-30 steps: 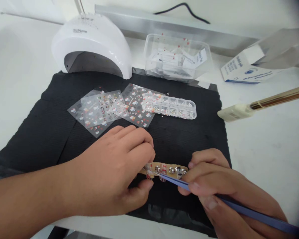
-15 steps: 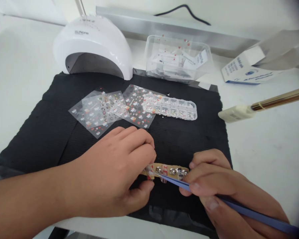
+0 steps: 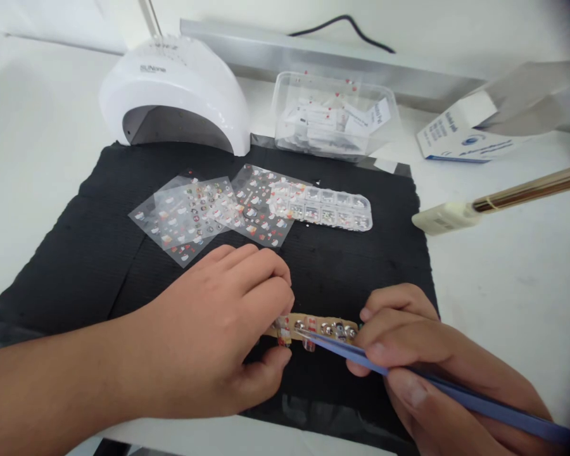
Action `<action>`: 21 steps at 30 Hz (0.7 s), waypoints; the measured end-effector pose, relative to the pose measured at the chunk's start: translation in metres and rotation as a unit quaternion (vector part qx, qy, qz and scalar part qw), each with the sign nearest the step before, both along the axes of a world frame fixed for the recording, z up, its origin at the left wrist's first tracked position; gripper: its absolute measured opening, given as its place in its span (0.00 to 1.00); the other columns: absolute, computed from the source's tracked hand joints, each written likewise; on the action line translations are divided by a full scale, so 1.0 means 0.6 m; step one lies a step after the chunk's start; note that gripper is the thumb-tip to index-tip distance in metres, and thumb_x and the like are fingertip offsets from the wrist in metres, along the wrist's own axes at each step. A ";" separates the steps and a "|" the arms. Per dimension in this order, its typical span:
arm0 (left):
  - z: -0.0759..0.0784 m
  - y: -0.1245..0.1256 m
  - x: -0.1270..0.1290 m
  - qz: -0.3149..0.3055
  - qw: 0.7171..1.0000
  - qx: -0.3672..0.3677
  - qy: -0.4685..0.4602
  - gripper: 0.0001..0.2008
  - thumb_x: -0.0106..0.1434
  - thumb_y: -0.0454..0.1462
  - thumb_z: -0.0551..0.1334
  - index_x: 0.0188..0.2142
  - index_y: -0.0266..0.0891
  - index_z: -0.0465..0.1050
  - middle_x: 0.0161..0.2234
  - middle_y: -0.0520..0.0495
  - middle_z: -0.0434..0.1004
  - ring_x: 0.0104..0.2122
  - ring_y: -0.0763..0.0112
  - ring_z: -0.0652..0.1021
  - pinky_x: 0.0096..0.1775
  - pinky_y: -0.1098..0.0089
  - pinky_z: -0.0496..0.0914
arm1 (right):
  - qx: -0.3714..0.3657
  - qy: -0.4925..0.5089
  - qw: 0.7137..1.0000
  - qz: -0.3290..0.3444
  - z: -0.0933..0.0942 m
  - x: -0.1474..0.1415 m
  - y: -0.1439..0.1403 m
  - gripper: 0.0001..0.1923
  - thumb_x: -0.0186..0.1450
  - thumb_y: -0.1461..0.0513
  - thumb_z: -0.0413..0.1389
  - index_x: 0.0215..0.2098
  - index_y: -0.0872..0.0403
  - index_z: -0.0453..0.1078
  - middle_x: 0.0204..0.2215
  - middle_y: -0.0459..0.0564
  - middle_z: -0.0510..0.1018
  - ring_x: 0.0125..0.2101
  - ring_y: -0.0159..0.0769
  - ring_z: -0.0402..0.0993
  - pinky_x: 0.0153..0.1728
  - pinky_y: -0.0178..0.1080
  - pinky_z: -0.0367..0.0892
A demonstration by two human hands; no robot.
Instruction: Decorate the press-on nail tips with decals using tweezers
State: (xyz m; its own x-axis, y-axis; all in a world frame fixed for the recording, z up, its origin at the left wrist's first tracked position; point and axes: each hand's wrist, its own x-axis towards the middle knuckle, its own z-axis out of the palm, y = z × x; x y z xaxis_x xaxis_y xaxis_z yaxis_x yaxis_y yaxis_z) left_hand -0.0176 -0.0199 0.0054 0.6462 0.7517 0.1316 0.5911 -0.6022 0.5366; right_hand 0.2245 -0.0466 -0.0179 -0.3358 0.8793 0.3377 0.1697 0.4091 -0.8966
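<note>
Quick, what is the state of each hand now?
Left hand: closed on the nail strip.
Right hand: closed, holding the blue tweezers.

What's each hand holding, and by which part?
Right hand grips blue tweezers mid-shaft. Left hand pinches the left end of the nail-tip strip.

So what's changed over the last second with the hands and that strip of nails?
Very little. The right hand has shifted its grip slightly on the blue tweezers, whose tip stays at the nail strip. The left hand still pins the strip's left end on the black mat. The sticker sheets and bead case have not moved.
</note>
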 end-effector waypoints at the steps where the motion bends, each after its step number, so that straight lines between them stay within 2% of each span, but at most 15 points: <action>1: 0.000 0.000 -0.001 0.000 1.000 0.000 0.000 0.03 0.60 0.33 0.61 0.34 0.39 0.67 0.42 0.47 0.73 0.42 0.61 0.73 0.40 0.58 0.68 | -0.008 0.009 1.000 -0.003 -0.002 0.001 -0.002 0.12 0.63 0.72 0.52 0.41 0.54 0.73 0.30 0.46 0.80 0.31 0.37 0.73 0.43 0.51 0.63; 6: 0.001 0.001 0.000 -0.004 1.000 0.000 0.001 0.03 0.60 0.33 0.61 0.34 0.39 0.67 0.43 0.47 0.74 0.42 0.61 0.73 0.40 0.58 0.68 | 0.021 -0.007 1.000 0.006 0.007 -0.003 0.004 0.14 0.60 0.74 0.52 0.38 0.54 0.73 0.29 0.46 0.81 0.29 0.36 0.74 0.42 0.50 0.65; 12: 0.002 0.002 0.001 -0.005 1.000 -0.001 0.000 0.02 0.60 0.32 0.61 0.34 0.39 0.67 0.42 0.46 0.74 0.41 0.61 0.74 0.39 0.59 0.67 | 0.050 -0.081 0.995 0.020 0.028 -0.016 0.022 0.15 0.59 0.75 0.50 0.33 0.53 0.73 0.26 0.47 0.81 0.27 0.36 0.76 0.33 0.44 0.74; 16: 0.001 0.001 -0.003 -0.007 1.000 -0.002 -0.007 0.02 0.61 0.33 0.61 0.34 0.38 0.67 0.42 0.46 0.74 0.42 0.61 0.73 0.41 0.58 0.68 | 0.070 -0.084 0.994 0.026 0.032 -0.019 0.026 0.16 0.58 0.75 0.50 0.33 0.51 0.73 0.23 0.45 0.80 0.24 0.36 0.76 0.31 0.45 0.72; 21: 0.002 0.001 -0.001 -0.004 1.000 -0.007 -0.002 0.03 0.61 0.33 0.61 0.34 0.39 0.67 0.42 0.46 0.73 0.42 0.61 0.73 0.41 0.58 0.67 | 0.075 -0.049 0.996 0.025 0.021 -0.014 0.019 0.14 0.58 0.74 0.52 0.36 0.51 0.72 0.23 0.43 0.79 0.23 0.36 0.76 0.36 0.48 0.67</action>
State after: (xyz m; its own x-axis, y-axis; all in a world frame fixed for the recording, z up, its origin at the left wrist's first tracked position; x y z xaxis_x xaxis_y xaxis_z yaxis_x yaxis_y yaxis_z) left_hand -0.0184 -0.0193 0.0069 0.6515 0.7485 0.1240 0.5844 -0.5993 0.5470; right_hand 0.2159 -0.0351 -0.0051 -0.4161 0.8023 0.4279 0.2290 0.5479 -0.8046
